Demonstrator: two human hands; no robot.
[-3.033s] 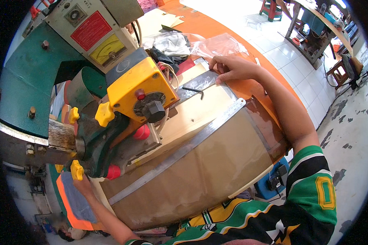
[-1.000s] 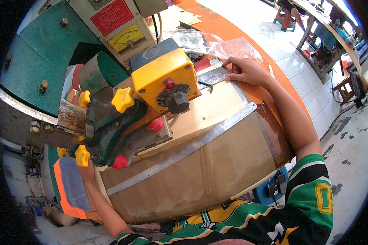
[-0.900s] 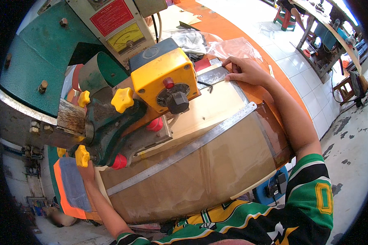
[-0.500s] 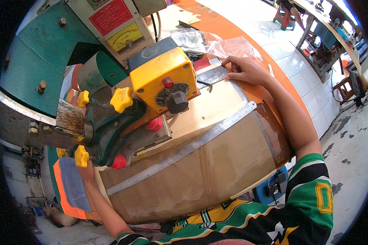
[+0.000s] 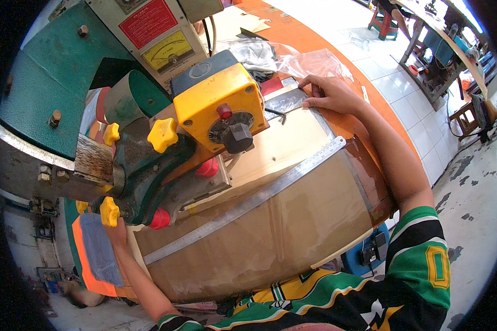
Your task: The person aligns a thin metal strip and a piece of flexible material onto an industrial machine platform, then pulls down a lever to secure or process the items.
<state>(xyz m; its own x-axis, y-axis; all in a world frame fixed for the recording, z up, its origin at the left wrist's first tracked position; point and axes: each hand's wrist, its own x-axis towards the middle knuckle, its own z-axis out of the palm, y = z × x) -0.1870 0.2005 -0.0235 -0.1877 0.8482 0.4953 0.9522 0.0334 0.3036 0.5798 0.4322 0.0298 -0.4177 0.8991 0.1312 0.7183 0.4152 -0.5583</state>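
Observation:
My right hand (image 5: 332, 96) is at the far end of a flat metal bar (image 5: 287, 102), thumb and curled fingers closed on the bar's end. A small black hex key (image 5: 276, 114) sticks out beside it. My left hand (image 5: 116, 234) reaches in under the machine's left side; a yellow star knob (image 5: 110, 211) and the machine hide its fingers. Between my arms a long steel ruler (image 5: 243, 209) lies slanted over a brown board (image 5: 254, 243) with a clear film on it. Behind the ruler is a pale wooden board (image 5: 281, 148).
Over the work hangs a green press machine (image 5: 44, 94) with a yellow control box (image 5: 221, 107), a dial gauge (image 5: 167, 51) and red knobs. Blue-grey cloth (image 5: 100, 251) lies by my left wrist. Clear plastic (image 5: 320, 63) rests on the orange table (image 5: 298, 33). Another person sits far right.

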